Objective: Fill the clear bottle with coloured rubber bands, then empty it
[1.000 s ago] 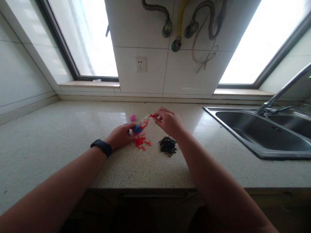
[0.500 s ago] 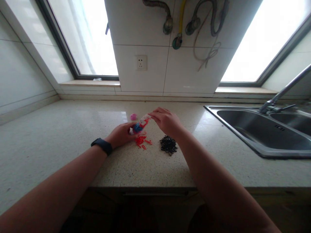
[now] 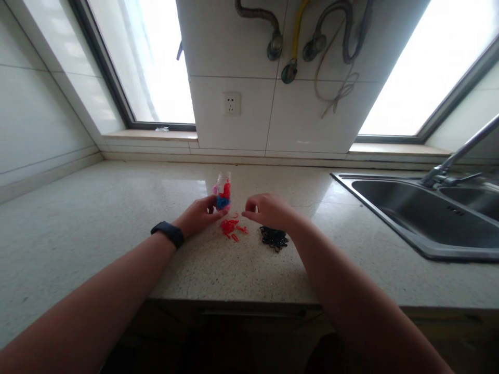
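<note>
My left hand (image 3: 201, 212) is closed around the lower part of a small clear bottle (image 3: 223, 191), which stands nearly upright. Red, blue and pink contents show through its wall. Just in front of it lies a loose pile of small red loops (image 3: 228, 227), perhaps clips or bands. My right hand (image 3: 265, 210) hovers to the right of that pile, fingers curled with the thumb and forefinger apart; nothing shows between them. Below its wrist sits a heap of small black loops (image 3: 274, 238). A pink cap-like piece (image 3: 214, 190) is partly hidden behind the bottle.
The speckled stone countertop (image 3: 117, 234) runs up to a tiled wall with a power socket (image 3: 232, 104). To the right is a steel sink (image 3: 390, 208) with a faucet (image 3: 432, 175). Hoses and valves (image 3: 289, 71) hang on the wall.
The bottle has gone from tilted toward my right hand to nearly upright. My right hand has left its mouth and come down nearer the red loops. The view has shifted slightly.
</note>
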Action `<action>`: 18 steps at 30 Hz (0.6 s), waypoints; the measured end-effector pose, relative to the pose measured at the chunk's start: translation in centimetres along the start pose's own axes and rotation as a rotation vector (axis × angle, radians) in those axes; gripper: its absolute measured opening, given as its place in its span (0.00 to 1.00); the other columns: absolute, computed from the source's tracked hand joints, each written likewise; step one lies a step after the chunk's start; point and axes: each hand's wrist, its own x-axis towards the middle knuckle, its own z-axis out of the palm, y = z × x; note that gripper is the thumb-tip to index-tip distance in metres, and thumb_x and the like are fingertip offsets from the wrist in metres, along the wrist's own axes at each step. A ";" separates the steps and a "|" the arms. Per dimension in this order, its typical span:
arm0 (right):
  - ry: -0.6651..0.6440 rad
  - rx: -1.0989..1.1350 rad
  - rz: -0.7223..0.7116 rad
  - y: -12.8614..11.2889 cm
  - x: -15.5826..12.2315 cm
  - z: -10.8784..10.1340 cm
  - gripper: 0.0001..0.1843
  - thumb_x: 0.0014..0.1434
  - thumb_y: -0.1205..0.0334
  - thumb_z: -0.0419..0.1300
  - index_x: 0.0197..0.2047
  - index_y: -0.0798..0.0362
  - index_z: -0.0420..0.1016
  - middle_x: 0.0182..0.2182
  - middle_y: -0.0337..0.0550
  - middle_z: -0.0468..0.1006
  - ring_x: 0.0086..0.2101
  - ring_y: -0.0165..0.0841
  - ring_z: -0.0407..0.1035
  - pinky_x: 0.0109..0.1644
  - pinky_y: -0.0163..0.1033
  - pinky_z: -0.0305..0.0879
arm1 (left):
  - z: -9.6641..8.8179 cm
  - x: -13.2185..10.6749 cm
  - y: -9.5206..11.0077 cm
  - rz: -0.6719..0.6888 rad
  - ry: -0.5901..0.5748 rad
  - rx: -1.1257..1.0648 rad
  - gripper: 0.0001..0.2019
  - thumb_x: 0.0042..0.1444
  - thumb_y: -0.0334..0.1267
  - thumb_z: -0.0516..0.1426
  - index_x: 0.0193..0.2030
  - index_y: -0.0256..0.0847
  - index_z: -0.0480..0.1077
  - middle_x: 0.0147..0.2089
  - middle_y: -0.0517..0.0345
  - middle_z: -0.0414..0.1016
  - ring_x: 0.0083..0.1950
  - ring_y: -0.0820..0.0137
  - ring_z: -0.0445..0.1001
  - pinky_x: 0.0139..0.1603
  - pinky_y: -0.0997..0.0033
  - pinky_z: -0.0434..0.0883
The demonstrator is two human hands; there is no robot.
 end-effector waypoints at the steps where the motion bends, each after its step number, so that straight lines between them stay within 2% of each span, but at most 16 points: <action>1: -0.068 -0.044 0.003 -0.1 -0.2 0.1 0.16 0.60 0.46 0.59 0.36 0.49 0.78 0.33 0.43 0.81 0.33 0.34 0.72 0.35 0.37 0.58 | 0.0 0.0 0.0 0.001 -0.003 -0.001 0.18 0.60 0.53 0.55 0.46 0.40 0.72 0.36 0.56 0.75 0.32 0.71 0.65 0.34 0.69 0.63; 3: -0.168 -0.109 0.010 -0.5 -0.4 0.3 0.20 0.57 0.41 0.60 0.35 0.49 0.80 0.32 0.44 0.81 0.33 0.36 0.72 0.34 0.38 0.58 | 0.0 0.0 0.1 0.002 -0.004 0.003 0.18 0.59 0.52 0.56 0.46 0.40 0.72 0.36 0.56 0.75 0.32 0.71 0.65 0.34 0.69 0.63; 6: -0.237 -0.126 -0.008 -1.1 -0.5 0.6 0.18 0.55 0.41 0.61 0.34 0.47 0.81 0.33 0.44 0.82 0.32 0.36 0.73 0.34 0.38 0.59 | 0.0 0.0 0.1 0.006 -0.008 0.007 0.18 0.59 0.52 0.56 0.46 0.40 0.72 0.36 0.56 0.75 0.31 0.71 0.65 0.33 0.69 0.63; 12: -0.233 -0.144 -0.017 -1.3 -0.3 0.9 0.09 0.55 0.54 0.61 0.34 0.47 0.81 0.31 0.43 0.82 0.32 0.36 0.74 0.32 0.37 0.58 | 0.0 0.0 0.1 0.011 -0.020 0.005 0.18 0.59 0.53 0.56 0.46 0.40 0.72 0.35 0.56 0.75 0.30 0.72 0.64 0.33 0.69 0.63; 15: -0.201 -0.136 0.004 -1.2 -0.1 1.0 0.10 0.56 0.56 0.60 0.36 0.47 0.82 0.33 0.43 0.82 0.32 0.36 0.74 0.33 0.37 0.59 | -0.1 0.0 0.1 0.015 -0.026 0.020 0.18 0.59 0.53 0.56 0.46 0.40 0.73 0.36 0.56 0.75 0.31 0.71 0.65 0.33 0.70 0.63; 18: -0.167 -0.113 0.025 -1.3 0.1 1.4 0.11 0.57 0.54 0.60 0.38 0.45 0.82 0.35 0.43 0.83 0.33 0.36 0.74 0.33 0.37 0.59 | -0.1 0.0 0.1 0.011 -0.035 0.030 0.18 0.59 0.53 0.56 0.46 0.40 0.73 0.35 0.56 0.75 0.31 0.72 0.65 0.33 0.70 0.63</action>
